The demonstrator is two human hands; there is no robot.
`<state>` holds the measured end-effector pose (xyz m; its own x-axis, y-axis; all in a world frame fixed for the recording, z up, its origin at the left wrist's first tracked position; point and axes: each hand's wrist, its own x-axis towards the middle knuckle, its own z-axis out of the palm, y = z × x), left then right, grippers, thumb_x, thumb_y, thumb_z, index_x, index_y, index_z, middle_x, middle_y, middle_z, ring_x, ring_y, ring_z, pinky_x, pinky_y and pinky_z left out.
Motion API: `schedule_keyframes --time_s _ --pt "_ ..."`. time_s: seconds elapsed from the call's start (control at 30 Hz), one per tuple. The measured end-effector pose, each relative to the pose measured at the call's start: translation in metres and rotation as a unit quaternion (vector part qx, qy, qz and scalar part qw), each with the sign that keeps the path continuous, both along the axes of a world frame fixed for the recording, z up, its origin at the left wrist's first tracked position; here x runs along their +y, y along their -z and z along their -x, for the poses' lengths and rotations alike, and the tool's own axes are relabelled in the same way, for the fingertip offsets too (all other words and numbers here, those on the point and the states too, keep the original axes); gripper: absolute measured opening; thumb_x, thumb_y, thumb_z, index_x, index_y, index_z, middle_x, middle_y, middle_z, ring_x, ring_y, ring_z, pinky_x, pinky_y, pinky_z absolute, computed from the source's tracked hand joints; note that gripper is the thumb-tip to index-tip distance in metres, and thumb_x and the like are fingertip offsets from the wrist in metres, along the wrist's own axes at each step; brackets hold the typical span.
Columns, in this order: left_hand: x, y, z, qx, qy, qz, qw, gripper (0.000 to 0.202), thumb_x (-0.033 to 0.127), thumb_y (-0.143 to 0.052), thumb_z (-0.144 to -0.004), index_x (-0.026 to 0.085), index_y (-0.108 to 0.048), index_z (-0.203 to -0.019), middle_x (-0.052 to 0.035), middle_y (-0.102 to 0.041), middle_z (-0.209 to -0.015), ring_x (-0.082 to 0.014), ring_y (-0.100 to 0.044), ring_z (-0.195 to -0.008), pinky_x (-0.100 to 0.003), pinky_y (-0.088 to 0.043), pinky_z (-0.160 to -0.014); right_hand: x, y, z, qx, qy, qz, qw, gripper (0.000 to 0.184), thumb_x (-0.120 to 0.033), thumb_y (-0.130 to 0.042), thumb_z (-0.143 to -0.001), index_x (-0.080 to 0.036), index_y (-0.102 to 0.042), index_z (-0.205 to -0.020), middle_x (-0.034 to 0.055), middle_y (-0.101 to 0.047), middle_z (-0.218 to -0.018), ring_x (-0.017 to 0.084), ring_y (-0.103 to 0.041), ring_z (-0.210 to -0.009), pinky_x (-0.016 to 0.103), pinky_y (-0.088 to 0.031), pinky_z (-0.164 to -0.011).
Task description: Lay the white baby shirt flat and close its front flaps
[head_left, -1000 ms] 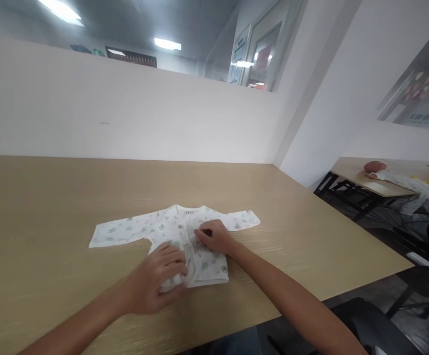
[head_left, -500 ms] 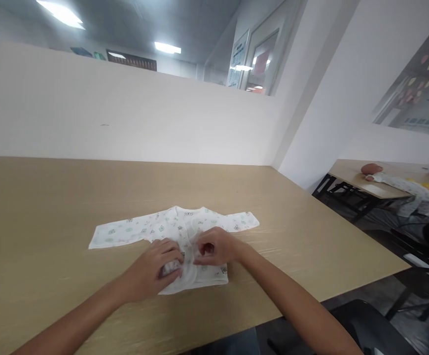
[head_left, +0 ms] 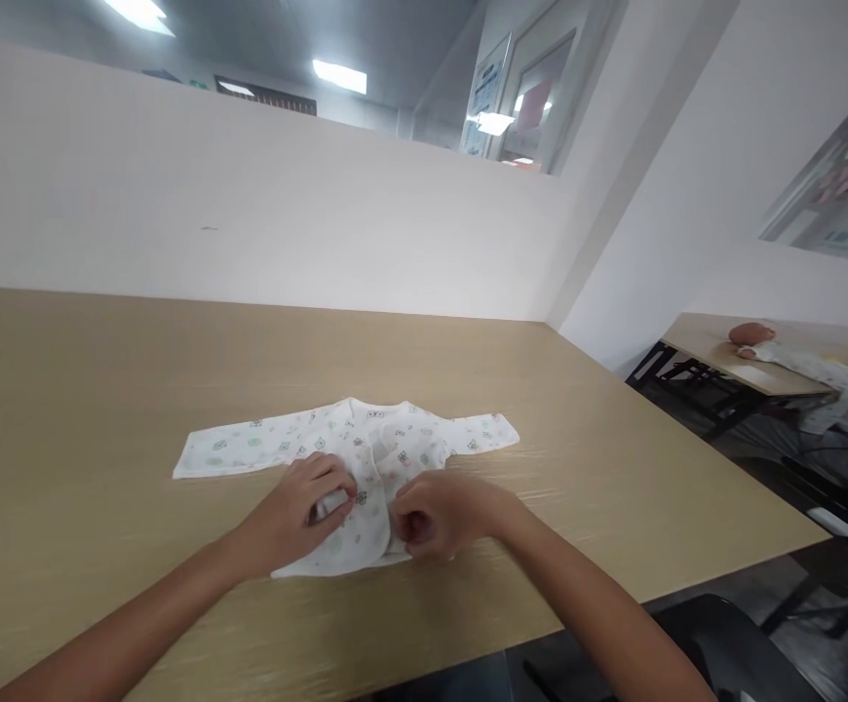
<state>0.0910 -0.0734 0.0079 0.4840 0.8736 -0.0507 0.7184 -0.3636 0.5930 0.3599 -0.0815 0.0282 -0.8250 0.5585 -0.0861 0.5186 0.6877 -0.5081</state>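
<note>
White partition walls close off the far and right sides of a long wooden surface [head_left: 102,390], pale tan with a light grain, under a ceiling with bright panel lights. Near the front middle of that surface lies a baby shirt [head_left: 366,458], white with small green and grey printed figures, spread flat with both long sleeves stretched out sideways, the left sleeve reaching further than the right. Its neckline points away from the person and its hem lies toward the near edge.

Both bare forearms come in from the bottom of the view. The left hand [head_left: 299,512] rests on the lower left part of the shirt's body, fingers curled, with the thumb and fingertips pinching a small bit of fabric at the front opening. The right hand [head_left: 439,512] sits just beside it on the lower right part of the body, loosely fisted, fingers bent inward and gripping the edge of the front flap near the hem. The two hands are close together but not touching, with a rounded front panel of the shirt between them.

Off to the right, well apart, a second table [head_left: 731,356] carries a baby doll [head_left: 760,339] lying down with light cloth around it. A dark chair seat [head_left: 731,643] shows at the lower right, below the near edge.
</note>
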Motion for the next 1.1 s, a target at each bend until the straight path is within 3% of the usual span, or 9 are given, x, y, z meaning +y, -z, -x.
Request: schedule_keyframes --time_s 0.2,0.37,0.5,0.73,0.93,1.1 --pt "-0.002 -0.001 0.000 -0.001 -0.004 0.002 1.000 0.033 0.069 -0.038 -0.081 0.045 -0.058 -0.093 0.0169 -0.054 -0.112 0.0007 -0.044 -0.114 -0.027 -0.034 -0.112 -0.001 0.000 -0.002 0.012 -0.002 0.002 1.000 0.005 -0.015 -0.062 -0.074 -0.015 -0.064 -0.079 -0.0051 -0.061 -0.077 0.006 -0.051 -0.068 0.020 -0.037 -0.061" --pt "0.000 -0.001 0.000 0.001 -0.003 0.000 1.000 0.032 0.069 -0.038 -0.081 0.046 -0.058 -0.093 0.0165 -0.055 -0.110 0.0003 -0.044 -0.112 -0.029 -0.034 -0.112 -0.003 0.000 -0.002 -0.011 0.014 0.011 1.000 0.022 -0.033 -0.074 -0.076 -0.015 -0.065 -0.085 -0.0039 -0.063 -0.084 0.008 -0.053 -0.072 0.021 -0.037 -0.062" --pt "0.001 0.000 0.001 0.002 0.001 -0.003 1.000 0.033 0.068 -0.038 -0.081 0.046 -0.058 -0.094 0.0157 -0.055 -0.111 0.0000 -0.044 -0.114 -0.031 -0.035 -0.114 -0.003 0.001 0.000 0.001 0.002 0.019 1.000 0.006 -0.019 -0.066 -0.079 -0.015 -0.066 -0.083 -0.0038 -0.063 -0.083 0.007 -0.053 -0.072 0.020 -0.038 -0.064" --pt "0.000 0.001 0.002 0.007 0.000 -0.013 1.000 0.033 0.067 -0.037 -0.082 0.045 -0.058 -0.094 0.0152 -0.055 -0.111 -0.0001 -0.045 -0.113 -0.034 -0.037 -0.114 -0.003 -0.007 -0.002 0.031 -0.007 0.032 0.999 0.005 -0.015 -0.063 -0.075 -0.013 -0.065 -0.079 -0.0022 -0.060 -0.078 0.007 -0.050 -0.068 0.020 -0.037 -0.062" --pt "0.004 0.003 0.003 0.007 0.012 -0.021 1.000 0.031 0.066 -0.037 -0.083 0.047 -0.057 -0.096 0.0150 -0.055 -0.114 -0.0004 -0.044 -0.116 -0.035 -0.038 -0.116 -0.011 -0.033 -0.008 0.058 -0.037 0.147 0.987 0.009 -0.014 -0.066 -0.069 -0.012 -0.067 -0.079 -0.0030 -0.060 -0.077 0.007 -0.055 -0.071 0.018 -0.042 -0.062" --pt "0.003 0.004 0.005 0.015 0.027 -0.031 0.999 0.032 0.064 -0.034 -0.084 0.045 -0.056 -0.096 0.0151 -0.056 -0.110 0.0008 -0.045 -0.113 -0.036 -0.034 -0.116 -0.009 -0.037 -0.011 0.018 -0.104 0.243 0.964 0.021 -0.027 -0.076 -0.076 -0.011 -0.075 -0.090 -0.0005 -0.065 -0.079 0.007 -0.054 -0.071 0.019 -0.041 -0.062"
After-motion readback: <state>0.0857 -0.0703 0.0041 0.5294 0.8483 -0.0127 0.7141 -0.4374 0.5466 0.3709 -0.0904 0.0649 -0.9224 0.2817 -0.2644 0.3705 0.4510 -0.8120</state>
